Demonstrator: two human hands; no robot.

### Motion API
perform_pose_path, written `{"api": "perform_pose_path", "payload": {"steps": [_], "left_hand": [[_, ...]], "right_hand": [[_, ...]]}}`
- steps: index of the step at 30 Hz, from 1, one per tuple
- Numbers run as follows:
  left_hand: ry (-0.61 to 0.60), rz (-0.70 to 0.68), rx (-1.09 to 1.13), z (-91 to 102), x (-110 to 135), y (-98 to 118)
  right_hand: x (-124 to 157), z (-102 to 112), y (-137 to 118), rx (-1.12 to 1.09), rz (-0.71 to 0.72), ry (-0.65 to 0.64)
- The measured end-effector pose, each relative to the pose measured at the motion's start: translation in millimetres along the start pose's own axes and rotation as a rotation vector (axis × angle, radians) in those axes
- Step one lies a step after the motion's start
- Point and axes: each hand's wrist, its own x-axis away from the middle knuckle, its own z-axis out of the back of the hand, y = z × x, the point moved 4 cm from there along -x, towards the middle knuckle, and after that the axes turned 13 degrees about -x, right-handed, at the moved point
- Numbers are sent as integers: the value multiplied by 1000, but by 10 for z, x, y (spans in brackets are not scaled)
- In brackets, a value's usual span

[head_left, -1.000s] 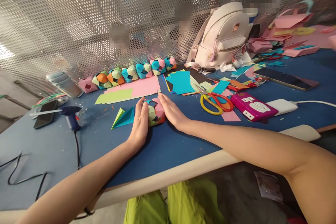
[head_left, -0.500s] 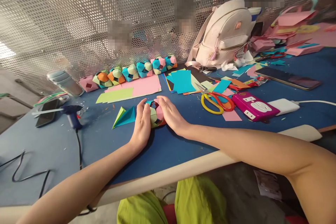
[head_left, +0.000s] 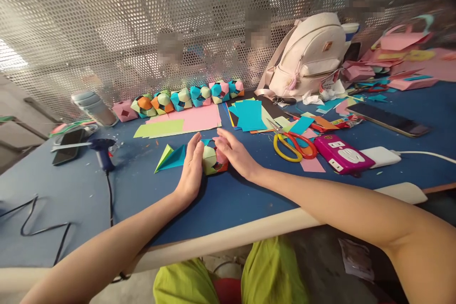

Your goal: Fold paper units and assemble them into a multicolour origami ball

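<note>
Between my two palms on the blue table is a folded-paper origami ball (head_left: pixel 211 160) in light green, pink, orange and blue. My left hand (head_left: pixel 193 167) presses its left side, fingers together and pointing away from me. On the right side, my right hand (head_left: pixel 238 153) cups it, with fingertips over its upper edge. Left of my left hand lies a folded blue and lime paper piece (head_left: pixel 172 157). Behind stands a row of similar origami balls (head_left: pixel 181 99), beyond pink and green paper strips (head_left: pixel 199 118).
A glue gun (head_left: pixel 103 153) with a black cord, a phone (head_left: pixel 69 147) and a bottle (head_left: pixel 94 108) stand left. To the right are scissors (head_left: pixel 289 147), a purple power adapter (head_left: pixel 344 153), another phone (head_left: pixel 388 118) and a backpack (head_left: pixel 309 61). Blue paper sheets (head_left: pixel 249 115) lie behind my right hand.
The origami ball has turned slightly between my palms, so more of its light green side shows. My right fingers have bent a little over it. The camera view has shifted slightly.
</note>
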Motion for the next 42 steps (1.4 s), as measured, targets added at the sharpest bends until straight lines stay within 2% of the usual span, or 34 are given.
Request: {"api": "perform_pose_path", "payload": {"steps": [4,9,13,17,20,23,26,29,32,35,42], "left_hand": [[-78,-1,-79,-57,23,59],[-51,-22,-145,-50,22,91],[-69,-2,-133,-57,9,58],[-16,-25,-48,5,-33,25],[-51,-60,-21,87,-72,49],[-252,-115,-98,128,-105,94],[-396,-198,-192,155,-146,93],[-492,-336,-308,146,-180,50],[-483,-425,-423,143,-203,0],[-446,-435,-468,148,-210,-24],[-453,-408,-449,141,-205,-68]], "right_hand": [[22,-50,38,115,50,-19],[42,-84,14,143,68,2],[15,-79,5,134,15,-22],[-109,57,-114,76,-24,-75],[-215,213,-254,37,-51,-225],[-238,308,-330,147,-56,-458],[-220,337,-295,279,-20,-558],[-219,315,-201,376,15,-576],[-234,292,-139,425,65,-581],[-246,281,-123,441,121,-586],[-254,272,-119,329,127,-539]]}}
